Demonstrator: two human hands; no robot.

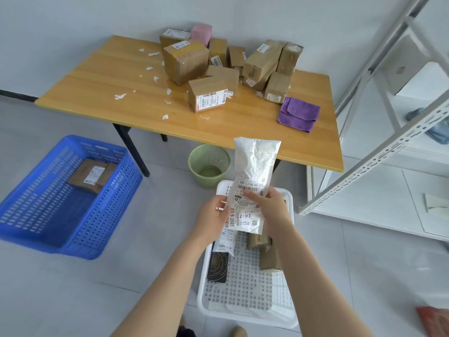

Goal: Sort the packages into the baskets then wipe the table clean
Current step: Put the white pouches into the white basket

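A white plastic mailer bag (255, 166) with a printed label stands upright above the white basket (245, 314). My left hand (211, 217) grips its lower left edge and my right hand (272, 205) grips its lower right, thumb on the label. The white basket on the floor holds a black patterned package (218, 267), a brown box (269, 256) and another labelled white bag. The blue basket (48, 229) at the left holds one brown box (91, 175). Several brown boxes (209, 96) and a pink package (201, 33) are piled on the wooden table (109, 76).
A folded purple cloth (298, 114) lies on the table's right side. White paper scraps (120, 96) are scattered over the table's middle. A green wastebasket (209, 165) stands under the table's front edge. White metal shelving (379, 152) rises at the right.
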